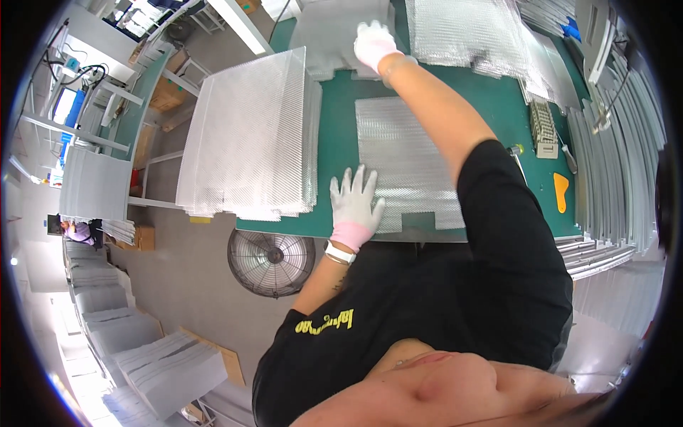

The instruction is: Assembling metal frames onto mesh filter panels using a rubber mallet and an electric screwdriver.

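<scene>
My left hand (353,205), in a white glove with a pink cuff, lies open with fingers spread. It rests at the left edge of a translucent ribbed plastic sheet (409,156) with notched edges, partly over the green tabletop (333,135). My right hand (375,47), gloved as well, reaches to the far side, over a greyish stack of similar sheets (324,35). Its fingers look foreshortened and slightly apart, and nothing shows in them. My right forearm crosses above the near sheet's right part.
A tall sheet stack (245,135) overhangs the table's left edge; another stack (462,32) lies far right. Metal number stamps (543,128), a screwdriver (569,158) and a yellow scraper (560,192) lie right, before upright strips (615,164). A floor fan (274,260) stands below left.
</scene>
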Available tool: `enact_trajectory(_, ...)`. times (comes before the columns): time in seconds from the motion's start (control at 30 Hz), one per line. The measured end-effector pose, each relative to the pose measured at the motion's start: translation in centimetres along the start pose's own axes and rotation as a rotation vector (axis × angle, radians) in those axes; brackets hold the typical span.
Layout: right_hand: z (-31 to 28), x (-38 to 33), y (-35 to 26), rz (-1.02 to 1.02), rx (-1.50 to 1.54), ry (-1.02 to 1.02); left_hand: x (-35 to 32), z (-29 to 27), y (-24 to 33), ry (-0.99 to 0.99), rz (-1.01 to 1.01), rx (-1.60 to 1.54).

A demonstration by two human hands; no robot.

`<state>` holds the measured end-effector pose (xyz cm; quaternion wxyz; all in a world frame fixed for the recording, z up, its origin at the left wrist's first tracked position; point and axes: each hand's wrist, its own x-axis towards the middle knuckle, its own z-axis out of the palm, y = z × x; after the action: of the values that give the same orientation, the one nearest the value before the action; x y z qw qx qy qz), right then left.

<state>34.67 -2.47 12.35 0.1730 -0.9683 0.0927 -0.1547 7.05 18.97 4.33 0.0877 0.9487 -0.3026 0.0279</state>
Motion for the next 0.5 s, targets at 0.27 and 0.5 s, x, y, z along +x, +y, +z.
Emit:
enact_trajectory(0.27, -2.8, 3.8, -2.1, 0.226, -0.191, -0.158, -0.8, 0.2, -0.6, 0.045, -0.052, -0.073)
enact_trajectory(0.5, -10.7, 7.5, -1.3, -0.459, 0.432, 0.443, -0.4, 0.2, -0.7, 0.075, -0.024, -0.090)
